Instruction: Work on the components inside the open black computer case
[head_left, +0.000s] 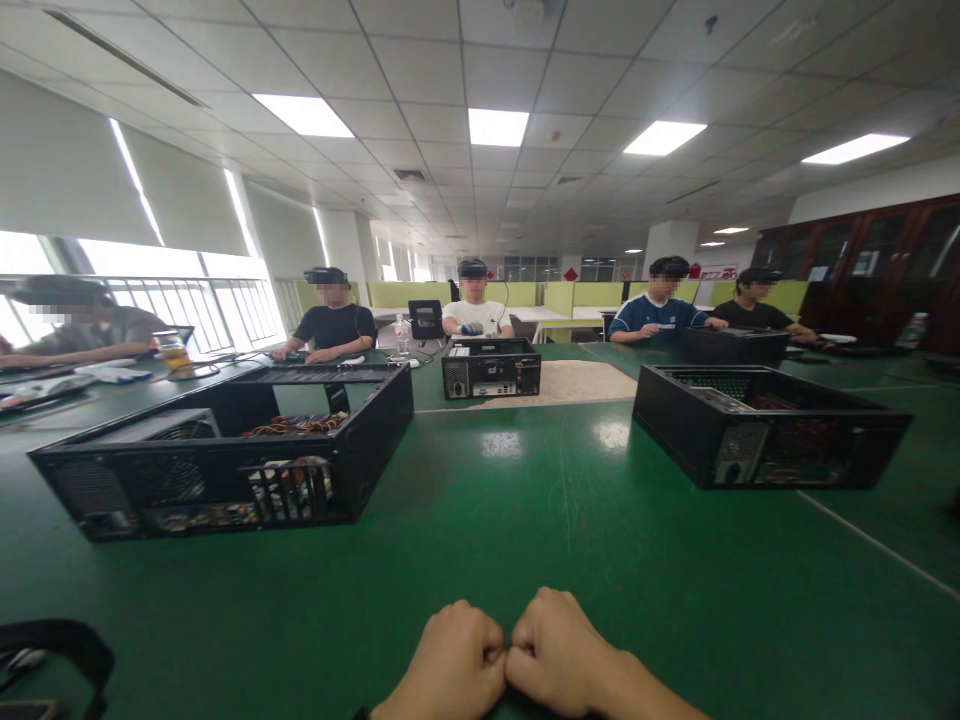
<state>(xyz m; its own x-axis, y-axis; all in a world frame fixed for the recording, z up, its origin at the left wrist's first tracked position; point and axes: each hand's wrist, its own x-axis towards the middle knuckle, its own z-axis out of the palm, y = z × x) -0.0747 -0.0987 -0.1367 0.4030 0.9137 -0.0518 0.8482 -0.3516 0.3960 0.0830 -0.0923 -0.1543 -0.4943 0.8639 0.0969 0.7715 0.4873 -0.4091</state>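
My left hand (454,662) is curled into a fist low in the view, over the near edge of the green tabletop (480,530). Against it rests my right hand (562,648), also a fist, the two meeting at the fingers. Nothing shows in either one. Beyond them on the left lies an open black computer case (377,455), with its power supply, fan and coloured cables visible. A second open computer case (679,440) lies to the right. Both stand well apart from my hands.
Farther off, a smaller computer case (491,372) lies before a person in white (491,318). Several other people sit around the table; a person in blue (649,322) is beside another dark case (739,345). A black strap (71,640) curves at the lower left.
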